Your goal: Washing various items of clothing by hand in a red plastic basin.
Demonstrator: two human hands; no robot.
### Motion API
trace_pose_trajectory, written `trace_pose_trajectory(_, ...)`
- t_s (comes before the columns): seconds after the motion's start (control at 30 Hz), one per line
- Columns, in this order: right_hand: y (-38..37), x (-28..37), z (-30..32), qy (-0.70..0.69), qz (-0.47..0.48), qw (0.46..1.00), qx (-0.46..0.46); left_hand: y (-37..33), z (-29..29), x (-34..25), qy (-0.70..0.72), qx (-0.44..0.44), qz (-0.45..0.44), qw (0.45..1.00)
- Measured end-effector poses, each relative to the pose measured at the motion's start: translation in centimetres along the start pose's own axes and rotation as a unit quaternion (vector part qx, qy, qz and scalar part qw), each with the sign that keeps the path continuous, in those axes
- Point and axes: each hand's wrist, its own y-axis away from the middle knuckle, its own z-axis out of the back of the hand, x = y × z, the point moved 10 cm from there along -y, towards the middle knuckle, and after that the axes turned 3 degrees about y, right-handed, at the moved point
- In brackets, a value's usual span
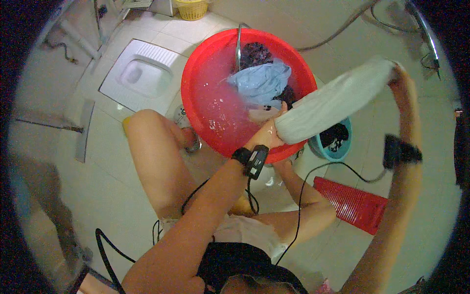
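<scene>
A long white cloth (338, 100) is stretched between my hands, slanting up to the right from the red basin. My left hand (268, 134) is closed on its lower end, at the basin's near right rim. Out at the far right, my raised right hand (399, 76) grips the upper end, its fingers partly hidden by the cloth. In the red basin (198, 112) is cloudy, sudsy water. A light blue garment (262, 81) and dark lace-like clothing (255, 55) lie in it, and a metal tube (239, 46) hooks over its far rim.
A small blue basin (348, 142) with dark cloth stands right of the red one. Nearer lies a red washboard (350, 203). A squat toilet (142, 73) is at left, a yellow basket (191, 9) behind. Black cables (306, 183) run from my wrist straps.
</scene>
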Motion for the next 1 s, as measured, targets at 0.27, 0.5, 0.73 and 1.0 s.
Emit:
trace_pose_trajectory(0.27, 6.7, -28.8, -16.4, -0.207, -0.25, 0.927, 0.189, -1.3, -6.7, 2.6, 0.156, 0.089, 0.103, 0.978)
trace_pose_trajectory(0.5, 27.9, -32.7, -25.9, -0.481, -0.335, 0.809, -0.035, 1.0, -7.0, 0.3, -0.28, 0.014, -0.236, 0.931)
trace_pose_trajectory(0.73, 27.1, -25.3, -27.2, -0.562, -0.214, 0.791, -0.111, 0.5, -5.1, -0.3, -0.67, -0.033, -0.226, 0.706)
trace_pose_trajectory(1.0, 12.6, -27.1, -26.4, -0.457, -0.199, 0.863, -0.083, 4.5, 0.2, -1.8, -0.097, -0.035, 0.086, 0.991)
